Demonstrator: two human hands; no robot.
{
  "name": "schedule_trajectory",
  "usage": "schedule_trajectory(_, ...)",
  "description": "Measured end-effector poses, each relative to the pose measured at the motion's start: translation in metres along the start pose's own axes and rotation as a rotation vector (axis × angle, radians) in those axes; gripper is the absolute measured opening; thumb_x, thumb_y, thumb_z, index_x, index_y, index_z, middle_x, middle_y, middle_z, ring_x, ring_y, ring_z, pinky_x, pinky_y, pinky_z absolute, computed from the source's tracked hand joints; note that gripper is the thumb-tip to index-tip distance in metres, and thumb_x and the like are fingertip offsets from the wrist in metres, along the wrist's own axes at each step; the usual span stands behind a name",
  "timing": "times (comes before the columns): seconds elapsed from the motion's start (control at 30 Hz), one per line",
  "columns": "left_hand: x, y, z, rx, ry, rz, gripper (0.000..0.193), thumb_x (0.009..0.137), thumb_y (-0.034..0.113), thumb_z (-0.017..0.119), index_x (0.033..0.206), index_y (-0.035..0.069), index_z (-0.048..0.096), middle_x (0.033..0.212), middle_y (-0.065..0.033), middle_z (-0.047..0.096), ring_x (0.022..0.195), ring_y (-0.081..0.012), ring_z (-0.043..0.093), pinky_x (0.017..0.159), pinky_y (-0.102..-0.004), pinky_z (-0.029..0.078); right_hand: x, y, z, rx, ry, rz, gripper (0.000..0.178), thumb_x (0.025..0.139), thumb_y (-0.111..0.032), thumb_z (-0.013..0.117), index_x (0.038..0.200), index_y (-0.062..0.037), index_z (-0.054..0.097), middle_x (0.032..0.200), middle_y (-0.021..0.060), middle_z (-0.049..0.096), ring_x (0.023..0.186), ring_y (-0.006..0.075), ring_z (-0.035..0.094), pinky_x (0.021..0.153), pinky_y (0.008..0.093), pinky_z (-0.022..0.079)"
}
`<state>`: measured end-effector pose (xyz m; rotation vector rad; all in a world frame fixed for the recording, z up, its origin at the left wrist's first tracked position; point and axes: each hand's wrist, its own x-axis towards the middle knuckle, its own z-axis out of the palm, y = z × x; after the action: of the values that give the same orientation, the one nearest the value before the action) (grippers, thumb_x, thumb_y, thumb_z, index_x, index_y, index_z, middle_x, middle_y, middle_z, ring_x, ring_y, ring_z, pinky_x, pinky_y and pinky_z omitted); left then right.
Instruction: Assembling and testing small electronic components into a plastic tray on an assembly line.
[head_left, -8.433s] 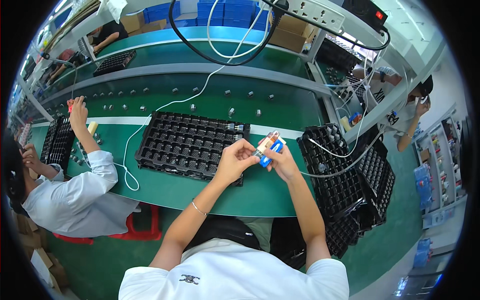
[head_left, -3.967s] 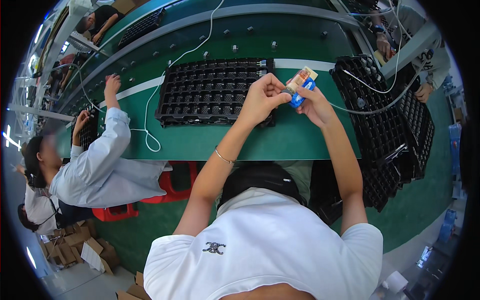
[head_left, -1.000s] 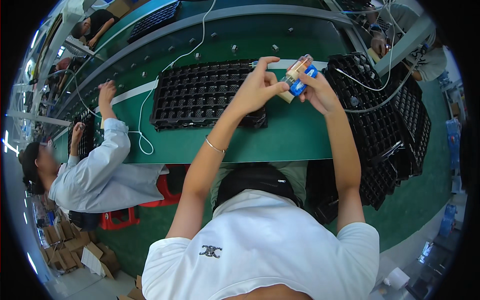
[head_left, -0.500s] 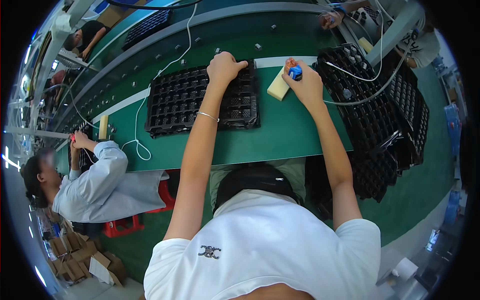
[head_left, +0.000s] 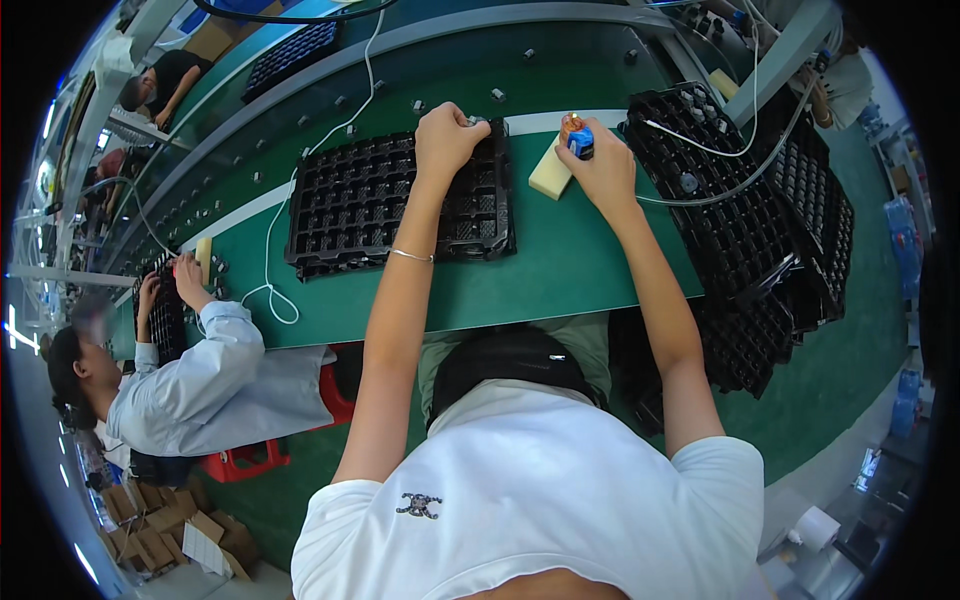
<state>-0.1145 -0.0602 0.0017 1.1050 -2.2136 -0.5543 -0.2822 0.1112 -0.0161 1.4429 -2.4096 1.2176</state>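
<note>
My left hand (head_left: 446, 145) is over the top right part of a black plastic tray (head_left: 345, 205) with rows of pockets. Its thumb and fingers are closed on a small grey metal part (head_left: 475, 121) near the tray's far edge. To the right, my right hand (head_left: 603, 170) is wrapped round a blue and copper-coloured tool (head_left: 577, 142); the hand hides most of it, so its kind cannot be told. A pale yellow block (head_left: 549, 177) lies on the green table (head_left: 570, 255) just left of that hand.
Small metal parts (head_left: 498, 95) dot the green belt (head_left: 580, 75) beyond the table. Black trays (head_left: 700, 210) pile up on the right, crossed by a grey hose (head_left: 715, 201). A white cord (head_left: 272, 250) runs left of my tray. A co-worker (head_left: 190, 385) sits at the left.
A small metal part now shows in my left fingers. Parts on the belt have shifted left. The left co-worker's hands have moved; another person's hand at the far right has left view.
</note>
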Motion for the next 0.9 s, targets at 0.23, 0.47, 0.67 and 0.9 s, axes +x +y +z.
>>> schedule_trajectory(0.23,-0.004,0.000,-0.007,-0.261,-0.043,-0.038,0.025,0.080,0.016,0.069,0.079,0.002,0.049,0.066,-0.0084,0.060,0.060,-0.0161,0.060,0.057,-0.0295,0.048,0.004,0.006,0.004,0.012,0.011,-0.030,0.043,0.075,-0.033,0.076,0.105,-0.0040,0.064,0.086,0.0187,0.068,0.080,0.0368,0.067,0.071,0.0419,0.052)
schedule_trajectory(0.47,-0.016,0.005,-0.011,-0.793,-0.032,-0.050,0.013,0.089,0.010,0.061,0.093,0.004,0.050,0.075,-0.0038,0.058,0.056,-0.0060,0.048,0.048,-0.0193,0.034,0.008,0.008,0.008,0.035,0.009,-0.048,0.042,0.074,-0.030,0.077,0.106,-0.0048,0.064,0.085,0.0177,0.068,0.079,0.0351,0.067,0.071,0.0404,0.052)
schedule_trajectory(0.67,-0.026,0.015,-0.031,-1.062,-0.153,-0.241,0.018,0.091,0.016,0.067,0.100,0.006,0.056,0.070,-0.0003,0.057,0.053,-0.0037,0.044,0.046,-0.0185,0.031,0.039,0.010,0.022,0.026,-0.021,-0.048,0.044,0.073,-0.032,0.077,0.106,-0.0048,0.064,0.084,0.0182,0.068,0.079,0.0353,0.067,0.071,0.0406,0.052)
schedule_trajectory(0.9,-0.035,0.024,-0.029,-1.063,-0.107,-0.211,0.017,0.091,0.017,0.067,0.092,0.006,0.054,0.069,-0.0055,0.064,0.049,-0.0054,0.050,0.042,-0.0169,0.031,0.125,0.040,0.077,0.015,-0.043,-0.002,0.037,0.072,-0.036,0.072,0.095,-0.0071,0.065,0.084,0.0192,0.068,0.083,0.0401,0.066,0.074,0.0465,0.052)
